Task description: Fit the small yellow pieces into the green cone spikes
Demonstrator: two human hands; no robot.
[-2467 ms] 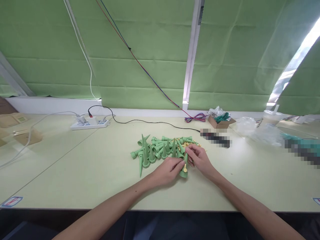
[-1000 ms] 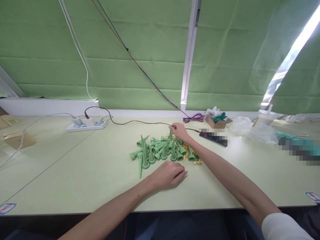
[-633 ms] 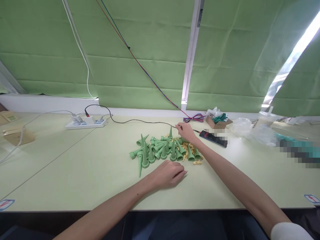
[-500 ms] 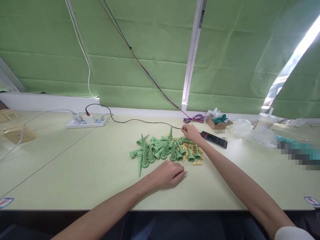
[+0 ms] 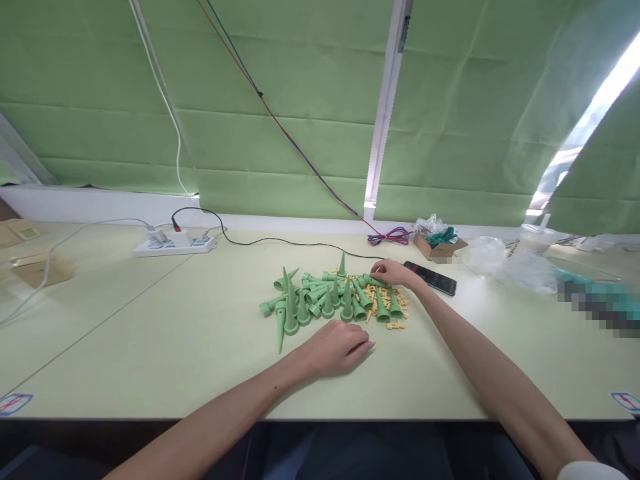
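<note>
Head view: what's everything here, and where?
Plastic spikes: many, green, heaped centrally
Small pieces: many, yellow, spikes' right side
Phone: one, black, right of spikes
Power strip: one, white, back left
Cables: several, black or white, back, left
Wire bundle: one, red-blue, back right
Cardboard box: one, brown, back right
Lidded cup: one, whitish, far right
Plastic bagging: some, clear, beside cup
Blurred stuff: uncountable, teal, far right
Boxlike items: two, tan, far left
Stickers: two, multicoloured, near front edge
Table: one, pale, beneath
Blinds: several, green, behind
Left hand: one, bare, before spikes
Right hand: one, bare, at spikes' edge
</note>
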